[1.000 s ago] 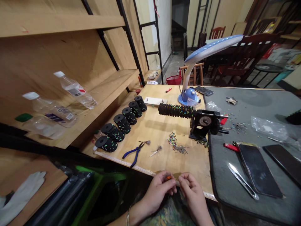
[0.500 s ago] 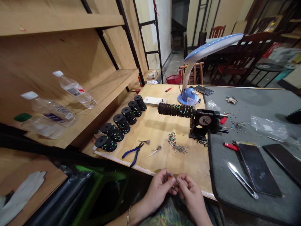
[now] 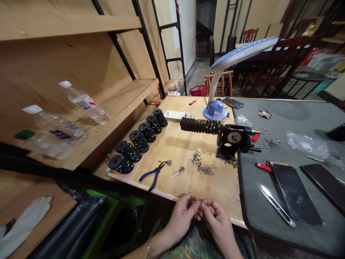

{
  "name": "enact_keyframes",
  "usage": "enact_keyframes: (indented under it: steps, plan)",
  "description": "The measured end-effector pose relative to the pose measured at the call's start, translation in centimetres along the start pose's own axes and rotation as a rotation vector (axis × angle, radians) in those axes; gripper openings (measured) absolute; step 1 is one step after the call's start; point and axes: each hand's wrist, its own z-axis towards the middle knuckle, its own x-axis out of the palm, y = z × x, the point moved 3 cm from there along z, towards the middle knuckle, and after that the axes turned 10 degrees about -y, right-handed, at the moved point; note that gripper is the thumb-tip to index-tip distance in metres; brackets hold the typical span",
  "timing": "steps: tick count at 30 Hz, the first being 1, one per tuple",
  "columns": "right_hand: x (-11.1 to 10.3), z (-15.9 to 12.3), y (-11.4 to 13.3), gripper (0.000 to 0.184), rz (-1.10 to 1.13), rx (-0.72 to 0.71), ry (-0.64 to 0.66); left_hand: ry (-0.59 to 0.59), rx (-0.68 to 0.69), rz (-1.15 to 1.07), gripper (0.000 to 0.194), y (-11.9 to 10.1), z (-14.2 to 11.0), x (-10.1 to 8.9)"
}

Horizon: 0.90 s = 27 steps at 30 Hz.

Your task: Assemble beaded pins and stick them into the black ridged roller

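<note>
My left hand (image 3: pixel 186 213) and my right hand (image 3: pixel 216 217) meet at the table's front edge, fingertips pinched close together. Inside my left hand's curled fingers shows a small orange piece (image 3: pixel 193 202); its kind is too small to tell. Whatever my right hand pinches is hidden by its thumb and finger. Beyond them on the wood lie a pile of small coloured beads (image 3: pixel 197 160) and a heap of short grey pins (image 3: pixel 207 170). Left of these rest a white-stemmed bundle of fine bristles (image 3: pixel 178 173) and blue-handled pliers (image 3: pixel 153 176).
Several black foam spools (image 3: pixel 121 164) line the table's left side. A black winding device (image 3: pixel 233 138) carries a ribbed black roll (image 3: pixel 199 126) before a blue lamp (image 3: pixel 215 109). On the grey mat (image 3: pixel 256 208) lie tweezers (image 3: pixel 276 205) and a phone (image 3: pixel 296 194). Bottles (image 3: pixel 86 102) stand on the shelf.
Both hands stay almost in place, with only slight finger movement at the pinch. The whole view has shifted a little; nothing on the table has visibly moved.
</note>
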Motion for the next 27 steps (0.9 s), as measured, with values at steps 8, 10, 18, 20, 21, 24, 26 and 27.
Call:
enact_keyframes:
  steps: [8,10,18,20,21,24,26,27]
  plan:
    - [-0.09,-0.12,-0.01,0.042,0.05,0.014,-0.001,0.039,0.019,0.052,0.046,0.1,0.13,0.18]
    - [-0.05,-0.15,0.1,0.042,0.053,0.023,-0.004,0.039,0.024,0.062,0.046,0.05,0.1,0.19]
    - [-0.19,-0.11,-0.04,0.044,0.032,0.019,-0.001,0.028,0.022,0.038,0.046,0.37,0.07,0.16]
    - [-0.34,-0.05,-0.25,0.045,0.017,0.005,-0.001,0.025,0.022,0.029,0.045,0.41,0.05,0.13]
    - [-0.39,-0.04,-0.3,0.045,0.001,-0.001,-0.002,0.027,0.022,0.028,0.045,0.39,0.02,0.12]
    - [-0.41,-0.07,-0.18,0.046,-0.022,-0.009,0.007,0.044,0.012,0.031,0.044,0.21,-0.08,0.12]
    - [-0.42,-0.1,-0.09,0.047,-0.019,-0.009,0.015,0.053,-0.003,0.038,0.044,0.03,-0.14,0.12]
    - [-0.46,-0.08,-0.13,0.047,-0.02,-0.007,0.017,0.057,-0.01,0.043,0.043,-0.06,-0.16,0.13]
